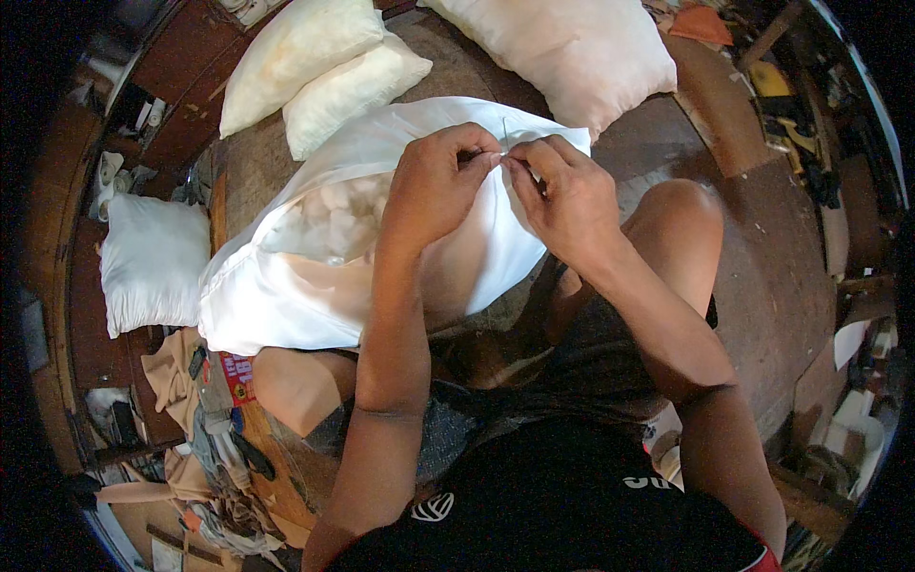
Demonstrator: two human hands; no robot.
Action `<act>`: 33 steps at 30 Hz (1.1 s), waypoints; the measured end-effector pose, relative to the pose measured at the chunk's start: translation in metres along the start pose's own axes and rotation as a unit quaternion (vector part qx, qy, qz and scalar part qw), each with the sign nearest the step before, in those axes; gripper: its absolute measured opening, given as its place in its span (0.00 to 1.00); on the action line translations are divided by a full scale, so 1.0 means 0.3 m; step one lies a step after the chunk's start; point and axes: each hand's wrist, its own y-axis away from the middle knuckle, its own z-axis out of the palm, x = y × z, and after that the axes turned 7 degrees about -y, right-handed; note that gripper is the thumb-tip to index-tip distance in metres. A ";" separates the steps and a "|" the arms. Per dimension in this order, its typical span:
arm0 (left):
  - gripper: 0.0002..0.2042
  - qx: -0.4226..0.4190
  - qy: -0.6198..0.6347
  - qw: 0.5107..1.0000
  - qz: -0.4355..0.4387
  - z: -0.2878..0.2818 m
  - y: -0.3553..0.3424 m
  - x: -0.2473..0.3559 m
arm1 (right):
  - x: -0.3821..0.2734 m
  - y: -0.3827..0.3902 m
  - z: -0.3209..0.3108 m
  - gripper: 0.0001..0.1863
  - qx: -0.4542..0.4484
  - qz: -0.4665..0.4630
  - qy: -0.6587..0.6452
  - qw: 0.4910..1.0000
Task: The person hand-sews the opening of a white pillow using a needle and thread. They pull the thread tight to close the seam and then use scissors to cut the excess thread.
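Note:
A white pillow cover [295,310] lies across my lap and the floor in front of me. Through its wide opening, loose white stuffing [334,214] shows inside. Near the cover's far right corner, my left hand [434,186] is closed in a pinch on the cloth. My right hand [564,195] pinches at the same spot, its fingertips almost touching the left ones. Just beyond the fingertips a thin straight line stands against the cloth; whether it is a needle or thread I cannot tell. The exact pinch point is partly hidden by my fingers.
Two cream pillows [303,57] lie at the far left, and a large pale pillow [581,57] at the far right. Another white pillow [157,262] rests at the left. Cloth scraps [214,477] pile up at lower left. Cluttered shelves line both sides.

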 end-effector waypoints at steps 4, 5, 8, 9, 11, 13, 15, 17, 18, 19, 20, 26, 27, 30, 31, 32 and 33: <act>0.05 -0.006 0.013 0.999 -0.030 -0.003 -0.006 0.004 | -0.025 0.019 -0.011 0.09 -0.029 -0.108 0.005 0.994; 0.05 -0.002 0.017 0.999 -0.040 -0.006 -0.003 0.005 | -0.056 0.028 -0.015 0.09 -0.045 -0.142 0.000 0.989; 0.05 -0.032 0.075 0.996 -0.026 -0.027 -0.002 -0.010 | -0.145 0.056 -0.014 0.10 -0.025 -0.170 -0.133 0.976; 0.05 -0.048 0.102 0.993 -0.014 -0.032 -0.002 -0.016 | -0.146 0.062 -0.015 0.09 -0.032 -0.157 -0.144 0.977; 0.05 -0.034 0.115 0.992 -0.029 -0.031 0.003 -0.012 | -0.138 0.068 -0.030 0.09 -0.047 -0.133 -0.165 0.976; 0.05 -0.021 0.106 0.993 -0.036 -0.027 0.002 -0.007 | -0.124 0.071 -0.039 0.09 -0.051 -0.117 -0.167 0.978; 0.05 -0.011 0.077 0.996 -0.033 -0.021 -0.003 -0.003 | -0.112 0.063 -0.043 0.07 -0.039 -0.112 -0.168 0.979; 0.05 -0.019 0.082 0.996 -0.042 -0.025 -0.005 -0.003 | -0.099 0.038 -0.041 0.05 -0.014 -0.119 -0.173 0.978; 0.06 -0.022 0.085 0.995 -0.047 -0.027 -0.006 -0.004 | -0.095 0.029 -0.032 0.05 -0.001 -0.083 -0.219 0.972; 0.06 -0.031 0.087 0.995 -0.038 -0.022 -0.009 -0.011 | -0.090 0.023 -0.018 0.05 0.011 -0.046 -0.261 0.964; 0.06 -0.040 0.090 0.995 -0.030 -0.016 -0.013 -0.023 | -0.085 0.023 -0.009 0.05 0.023 -0.009 -0.304 0.952; 0.05 -0.023 0.077 0.996 -0.035 0.001 -0.021 -0.049 | -0.097 0.045 -0.016 0.03 -0.042 -0.055 -0.201 0.977; 0.05 0.003 0.059 0.998 -0.032 0.007 -0.023 -0.040 | -0.115 0.064 -0.028 0.03 -0.067 -0.111 -0.125 0.984; 0.06 0.068 0.025 0.994 -0.076 0.046 -0.027 -0.074 | -0.248 0.112 -0.019 0.12 -0.082 -0.229 -0.277 0.929; 0.07 0.065 0.041 0.994 -0.076 0.040 -0.027 -0.070 | -0.272 0.121 -0.008 0.12 -0.068 -0.245 -0.294 0.921; 0.07 0.069 0.047 0.994 -0.074 0.031 -0.027 -0.069 | -0.287 0.128 -0.003 0.12 -0.054 -0.261 -0.311 0.912; 0.07 0.073 0.053 0.993 -0.073 0.022 -0.026 -0.071 | -0.298 0.131 -0.013 0.11 -0.076 -0.249 -0.337 0.905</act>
